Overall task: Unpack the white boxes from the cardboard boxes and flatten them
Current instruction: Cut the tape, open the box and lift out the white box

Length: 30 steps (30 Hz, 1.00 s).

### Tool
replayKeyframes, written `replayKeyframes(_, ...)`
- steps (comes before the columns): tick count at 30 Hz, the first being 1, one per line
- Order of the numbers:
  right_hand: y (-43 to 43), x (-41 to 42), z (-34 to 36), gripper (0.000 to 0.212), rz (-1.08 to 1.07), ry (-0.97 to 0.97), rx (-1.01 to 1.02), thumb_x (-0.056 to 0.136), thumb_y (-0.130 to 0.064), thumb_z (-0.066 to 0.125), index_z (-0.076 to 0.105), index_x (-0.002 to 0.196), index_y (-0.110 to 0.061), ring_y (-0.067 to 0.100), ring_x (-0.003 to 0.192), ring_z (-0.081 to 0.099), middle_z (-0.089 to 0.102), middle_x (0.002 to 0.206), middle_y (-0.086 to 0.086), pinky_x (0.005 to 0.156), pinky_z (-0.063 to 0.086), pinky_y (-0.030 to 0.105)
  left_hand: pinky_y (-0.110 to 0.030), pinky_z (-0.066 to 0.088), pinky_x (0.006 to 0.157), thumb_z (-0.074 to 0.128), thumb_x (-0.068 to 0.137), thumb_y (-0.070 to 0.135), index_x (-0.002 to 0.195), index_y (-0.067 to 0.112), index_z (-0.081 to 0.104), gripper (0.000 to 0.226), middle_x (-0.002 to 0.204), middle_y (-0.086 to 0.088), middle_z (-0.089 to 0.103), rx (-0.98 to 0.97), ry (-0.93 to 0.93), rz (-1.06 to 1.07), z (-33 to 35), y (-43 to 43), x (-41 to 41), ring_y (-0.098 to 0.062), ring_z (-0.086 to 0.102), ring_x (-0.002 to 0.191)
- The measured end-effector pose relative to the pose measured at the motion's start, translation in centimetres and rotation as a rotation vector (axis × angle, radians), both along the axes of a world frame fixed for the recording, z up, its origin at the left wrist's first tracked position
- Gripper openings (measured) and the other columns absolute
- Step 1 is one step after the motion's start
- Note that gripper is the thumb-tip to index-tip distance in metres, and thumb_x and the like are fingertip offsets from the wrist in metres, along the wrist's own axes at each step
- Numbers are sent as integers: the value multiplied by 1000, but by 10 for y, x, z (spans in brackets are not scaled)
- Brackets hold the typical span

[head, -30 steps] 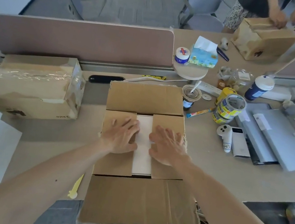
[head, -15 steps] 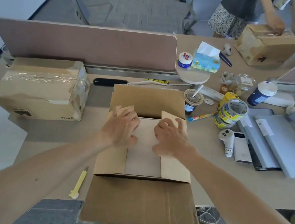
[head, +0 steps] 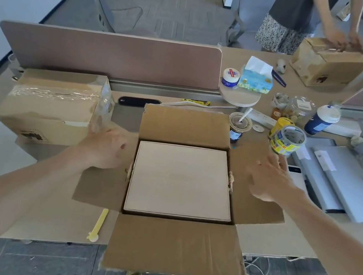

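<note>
Along a beige office desk (head: pixel 273 241) three cardboard boxes are sitting in view: one open cardboard box (head: pixel 186 126) at the near edge in front of the person, one taped cardboard box (head: pixel 54 101) towards the left end, and a third cardboard box (head: pixel 327 63) at the far right corner, where another person is handling it. The open one is showing all four flaps folded outward, with the near flap hanging over the desk's near edge. One white box (head: pixel 181 180) is lying flat inside it, almost filling the opening; whether more are lying beneath cannot be told. The left hand (head: pixel 104 148) is resting palm down on the left flap, fingers loosely bent and holding nothing. The right hand (head: pixel 269 178) is pressing on the right flap with fingers spread. The white box is lying squarely between the two hands, about equally near each. It is looking close to square from here, so its long axis is hard to call. Lifting it out is probably going to need fingers sliding down both side walls, where the gaps are looking tight.
</note>
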State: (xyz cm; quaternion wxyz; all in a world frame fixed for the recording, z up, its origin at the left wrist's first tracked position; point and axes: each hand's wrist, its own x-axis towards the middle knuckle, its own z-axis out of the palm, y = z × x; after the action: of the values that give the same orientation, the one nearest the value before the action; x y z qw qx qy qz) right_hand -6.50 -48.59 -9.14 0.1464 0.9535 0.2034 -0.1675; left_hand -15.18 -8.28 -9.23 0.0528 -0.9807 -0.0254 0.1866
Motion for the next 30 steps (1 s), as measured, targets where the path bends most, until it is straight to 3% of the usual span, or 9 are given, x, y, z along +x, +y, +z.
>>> replayKeyframes(4, -8, -18, -33, 49, -192, 166, 318, 93, -26, 52, 42, 141, -32, 30, 142, 24, 34, 149, 4, 116, 22, 44, -42, 37, 100, 53, 95, 48, 129, 30, 50, 39, 135, 9, 49, -222, 55, 153, -38, -4, -12, -21, 50, 124)
replayKeyframes(7, 0, -35, -55, 48, -282, 222, 571, 93, -18, 54, 46, 140, -27, 25, 134, 38, 38, 141, 0, 102, 34, 32, -31, 39, 94, 57, 96, 29, 135, 18, 51, 40, 137, -2, 50, -525, 30, 286, -62, -21, -19, -23, 50, 124)
replayKeyframes(9, 4, -42, -67, 47, -399, 267, 730, 92, -11, 55, 50, 136, -25, 22, 125, 46, 40, 132, -4, 89, 31, 23, -30, 37, 94, 58, 95, 19, 131, 12, 53, 38, 134, -7, 51, -602, -27, 341, -73, -28, -22, -26, 51, 122)
replayKeyframes(11, 4, -47, -74, 45, -450, 280, 815, 92, -10, 57, 52, 134, -25, 20, 121, 49, 40, 127, -7, 88, 31, 22, -30, 37, 94, 58, 93, 15, 128, 11, 54, 36, 134, -7, 51, -650, -85, 405, -78, -35, -28, -26, 50, 120)
replayKeyframes(16, 14, -57, -63, 42, -530, 152, 931, 89, -8, 57, 57, 128, -25, 15, 107, 51, 47, 120, -8, 87, 38, 28, -33, 39, 90, 61, 91, 23, 119, 19, 57, 29, 120, 2, 49, -642, -291, 464, -70, -59, -51, -20, 49, 115)
replayKeyframes(18, 19, -68, -60, 42, -512, 165, 935, 88, -14, 58, 56, 127, -29, 20, 112, 54, 51, 120, -7, 94, 44, 36, -35, 40, 92, 63, 89, 27, 116, 24, 55, 28, 116, 3, 52, -683, -249, 488, -68, -70, -59, -20, 50, 116)
replayKeyframes(22, 29, -90, -63, 46, -490, 239, 869, 90, -20, 58, 47, 134, -29, 21, 119, 49, 48, 130, -4, 91, 35, 31, -31, 33, 88, 67, 88, 34, 125, 23, 48, 43, 121, 7, 45, -734, -162, 581, -63, -87, -70, -18, 44, 123)
replayKeyframes(26, 39, -97, -64, 53, -467, 271, 824, 92, -26, 57, 38, 141, -28, 23, 129, 43, 36, 147, 0, 93, 34, 32, -32, 33, 88, 67, 87, 43, 128, 24, 41, 52, 126, 10, 40, -744, -133, 580, -60, -95, -73, -11, 38, 111)
replayKeyframes(30, 42, -92, -67, 56, -475, 287, 800, 92, -29, 57, 36, 143, -28, 24, 124, 46, 33, 148, 2, 89, 34, 30, -32, 33, 86, 67, 85, 45, 122, 24, 39, 50, 133, 6, 40, -722, -106, 600, -63, -97, -69, -12, 40, 108)
